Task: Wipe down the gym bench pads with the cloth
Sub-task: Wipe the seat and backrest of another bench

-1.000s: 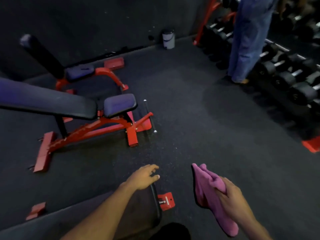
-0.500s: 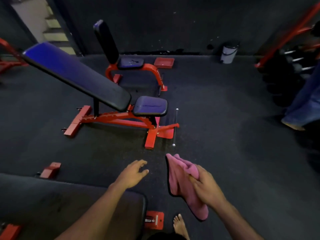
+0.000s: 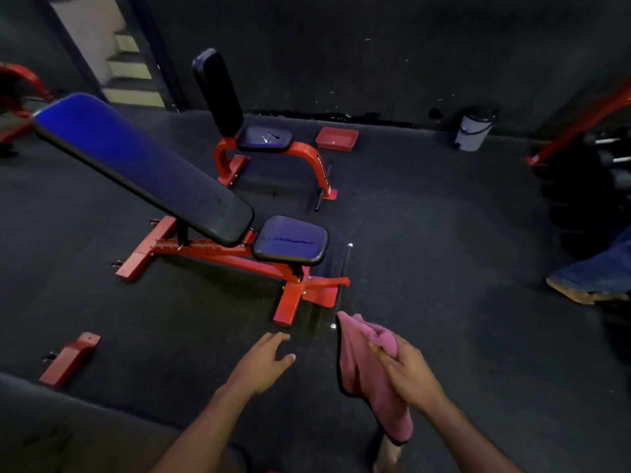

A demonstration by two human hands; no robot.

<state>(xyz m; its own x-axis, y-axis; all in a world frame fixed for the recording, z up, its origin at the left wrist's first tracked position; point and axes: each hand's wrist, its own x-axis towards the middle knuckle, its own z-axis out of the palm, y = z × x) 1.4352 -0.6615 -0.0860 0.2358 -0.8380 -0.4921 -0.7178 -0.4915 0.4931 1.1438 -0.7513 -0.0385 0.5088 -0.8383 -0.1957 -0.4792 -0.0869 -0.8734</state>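
While gripped in the right hand (image 3: pixel 411 377), fingers curled round its bunched top, pink cloth (image 3: pixel 367 377) hanging lengthwise, long axis near vertical, loose end down. Left hand (image 3: pixel 263 361) empty, fingers spread and relaxed, above dark floor (image 3: pixel 426 254). Ahead, red bench (image 3: pixel 218 254): long back pad (image 3: pixel 136 165) sloping up to the left, seat pad (image 3: pixel 290 240) at its lower end.

No legible text anywhere.
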